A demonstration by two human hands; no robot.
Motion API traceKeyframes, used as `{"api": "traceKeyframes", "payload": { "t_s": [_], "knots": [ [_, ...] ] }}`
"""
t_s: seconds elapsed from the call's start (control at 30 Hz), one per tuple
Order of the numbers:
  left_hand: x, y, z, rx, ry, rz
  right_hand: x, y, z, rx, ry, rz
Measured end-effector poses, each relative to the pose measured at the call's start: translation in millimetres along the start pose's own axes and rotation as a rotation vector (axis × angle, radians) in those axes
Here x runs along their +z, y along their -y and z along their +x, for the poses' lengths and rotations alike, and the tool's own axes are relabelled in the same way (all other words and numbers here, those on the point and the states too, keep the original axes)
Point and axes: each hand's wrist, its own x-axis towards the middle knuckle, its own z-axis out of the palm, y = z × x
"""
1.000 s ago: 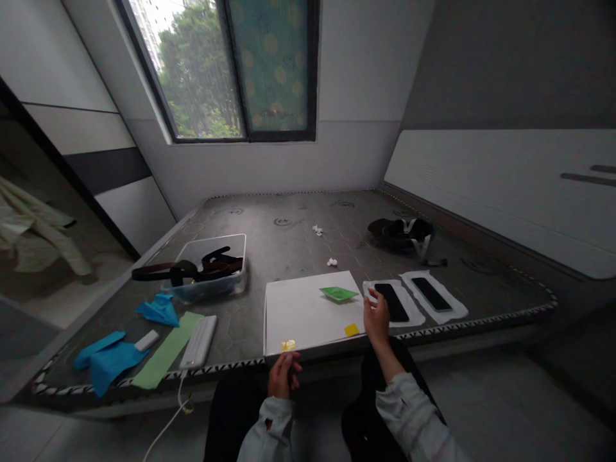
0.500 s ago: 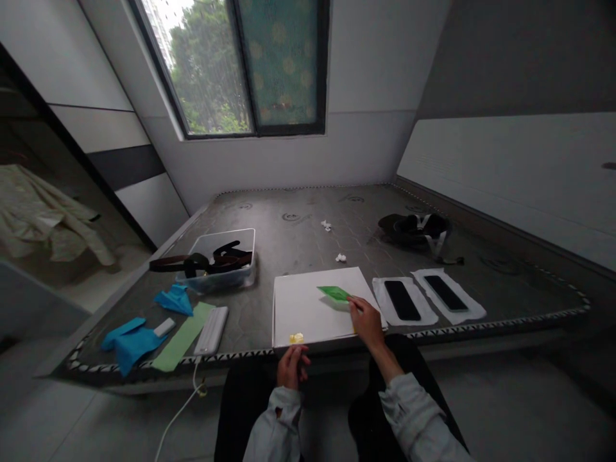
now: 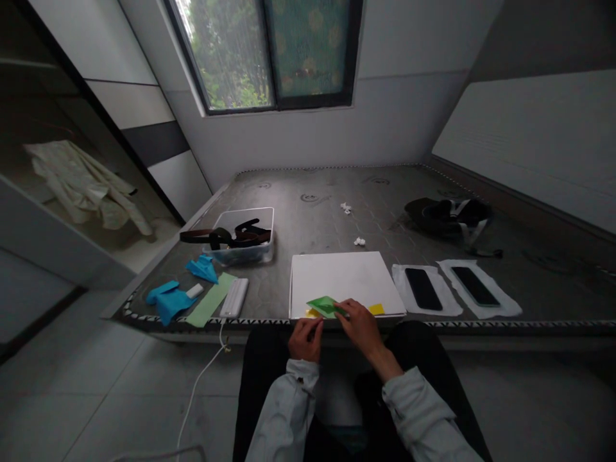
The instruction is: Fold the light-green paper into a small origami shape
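My right hand (image 3: 357,324) pinches one end of a folded green paper piece (image 3: 323,306), thin and pointed, over the front part of a white box (image 3: 339,276). Close by on its left, my left hand (image 3: 307,339) is closed, thumb and fingertips together at the box's front edge. Whether those fingers hold anything is too small to see. A small yellow scrap (image 3: 312,313) lies just above the left fingertips, partly covered by the green piece. Another yellow piece (image 3: 376,309) rests at the box's front right.
Left of the box are a white power strip (image 3: 235,298), a pale green strip (image 3: 212,300), blue folded pieces (image 3: 172,301) and a clear bin (image 3: 245,255) with belts. Two phones (image 3: 423,289) (image 3: 475,286) on white sheets and a dark cap (image 3: 443,217) lie to the right.
My right hand has brought the green paper towards the box's front edge, close to my left hand. The left fingers have drawn together. The camera view has shifted.
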Motion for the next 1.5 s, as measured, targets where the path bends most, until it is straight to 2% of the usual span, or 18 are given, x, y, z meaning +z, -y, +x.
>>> {"api": "traceKeyframes", "payload": {
  "t_s": [0.13,0.27,0.5,0.67,0.87,1.13,1.5],
  "knots": [
    [-1.2,9.5,-0.4,0.107,0.066,0.096,-5.2,-0.4,-0.5,-0.035,0.010,-0.155],
    [-1.9,16.3,-0.3,0.196,0.132,0.142,0.3,1.7,0.3,-0.094,-0.035,-0.234],
    [-0.5,18.3,-0.8,0.179,0.177,0.126,13.4,6.6,11.0,-0.113,-0.141,-0.280],
    [-2.4,17.5,0.4,0.154,0.150,0.111,13.1,9.2,10.0,-0.077,-0.175,-0.140],
    [-7.1,9.2,1.5,0.205,0.023,0.132,13.8,18.4,-1.2,0.033,-0.098,0.053],
    [-7.7,10.8,3.0,0.185,-0.109,0.252,13.3,24.5,-4.4,0.011,-0.092,0.060],
    [-7.9,4.5,2.8,0.124,-0.117,0.345,9.5,28.4,-7.2,-0.112,-0.087,-0.069]
  ]
}}
